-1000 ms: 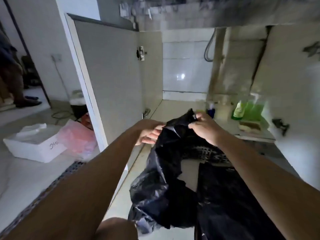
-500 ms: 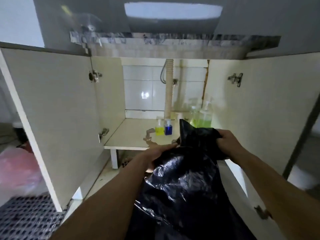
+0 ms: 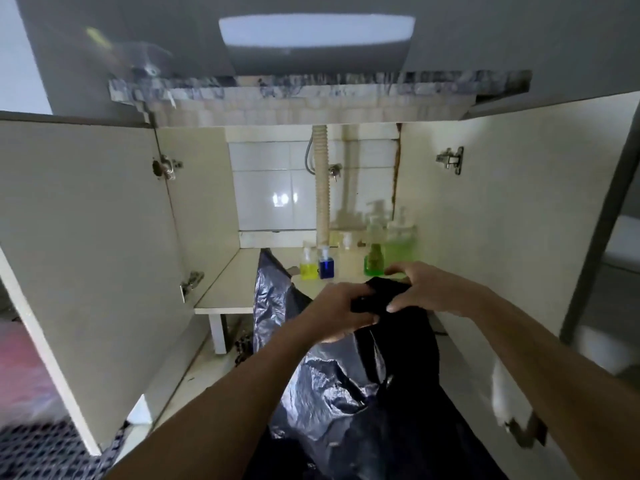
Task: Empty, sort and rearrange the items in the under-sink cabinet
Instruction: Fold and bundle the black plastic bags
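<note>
A large black plastic bag [image 3: 346, 403] hangs in front of the open under-sink cabinet. My left hand [image 3: 341, 311] and my right hand [image 3: 427, 289] both grip its bunched top edge, close together, just above the front of the cabinet floor [image 3: 225, 289]. One flap of the bag [image 3: 272, 282] sticks up to the left. On the cabinet floor behind stand a small yellow bottle [image 3: 308, 265], a small blue bottle [image 3: 326, 263], a green pump bottle [image 3: 374, 252] and a larger pale green pump bottle [image 3: 401, 240].
Both cabinet doors stand open: the left door [image 3: 86, 271] and the right door [image 3: 485, 220]. A ribbed drain pipe [image 3: 322, 188] runs down the tiled back wall. A patterned mat [image 3: 41, 452] lies at the lower left.
The view has swung from the left door to face the cabinet straight on. My hands have come closer together on the bag's top, gathering it.
</note>
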Action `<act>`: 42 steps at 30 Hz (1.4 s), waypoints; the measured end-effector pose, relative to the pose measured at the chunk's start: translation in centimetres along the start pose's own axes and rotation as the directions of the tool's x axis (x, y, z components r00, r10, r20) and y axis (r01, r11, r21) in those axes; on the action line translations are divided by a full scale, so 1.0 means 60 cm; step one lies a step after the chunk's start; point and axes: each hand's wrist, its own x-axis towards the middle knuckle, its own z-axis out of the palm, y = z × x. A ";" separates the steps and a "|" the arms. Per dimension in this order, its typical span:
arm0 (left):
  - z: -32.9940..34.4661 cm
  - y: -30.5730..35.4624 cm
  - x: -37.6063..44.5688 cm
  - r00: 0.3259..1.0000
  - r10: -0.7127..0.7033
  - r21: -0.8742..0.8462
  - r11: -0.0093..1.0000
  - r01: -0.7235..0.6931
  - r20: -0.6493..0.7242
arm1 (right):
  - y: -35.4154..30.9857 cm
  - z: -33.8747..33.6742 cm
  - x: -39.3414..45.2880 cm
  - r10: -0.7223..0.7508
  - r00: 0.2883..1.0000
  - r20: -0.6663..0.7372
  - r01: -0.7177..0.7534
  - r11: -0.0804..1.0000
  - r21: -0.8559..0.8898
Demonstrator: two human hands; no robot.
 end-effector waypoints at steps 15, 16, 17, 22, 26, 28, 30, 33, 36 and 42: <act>-0.011 -0.035 -0.023 0.924 -0.306 0.418 0.888 0.192 0.227 | 0.083 -0.022 -0.059 0.175 0.984 -0.045 -0.166 0.975 0.148; -0.012 -0.032 -0.022 0.930 -0.291 0.403 0.897 0.183 0.224 | 0.086 -0.023 -0.057 0.188 0.981 -0.057 -0.180 0.976 0.124; -0.013 -0.028 -0.021 0.937 -0.274 0.391 0.904 0.173 0.219 | 0.087 -0.024 -0.055 0.201 0.977 -0.067 -0.196 0.978 0.079; -0.017 -0.003 -0.022 0.959 -0.174 0.383 0.920 0.078 0.223 | 0.056 -0.027 -0.053 0.063 0.995 -0.073 -0.087 0.908 -0.409; -0.021 0.016 -0.023 0.956 -0.135 0.380 0.924 0.027 0.260 | 0.011 -0.001 -0.055 -0.101 0.994 0.031 0.104 0.881 -0.462; -0.024 0.027 -0.025 0.948 -0.115 0.389 0.921 -0.010 0.297 | 0.007 0.021 -0.051 -0.067 0.986 0.154 0.120 0.924 -0.364; -0.025 0.036 -0.028 0.932 -0.096 0.403 0.913 -0.058 0.351 | 0.013 0.042 -0.046 -0.038 0.978 0.205 0.113 0.922 -0.371; -0.028 0.037 -0.031 0.912 -0.084 0.403 0.911 -0.093 0.401 | 0.020 0.053 -0.043 0.003 0.978 0.210 0.087 0.904 -0.419; -0.033 0.021 -0.033 0.915 -0.134 0.432 0.901 -0.047 0.380 | 0.018 0.045 -0.046 0.033 0.978 0.204 0.054 0.913 -0.404; -0.037 -0.044 -0.032 0.915 -0.370 0.620 0.759 0.198 0.161 | 0.011 0.012 -0.045 0.043 0.992 0.121 0.019 0.881 -0.473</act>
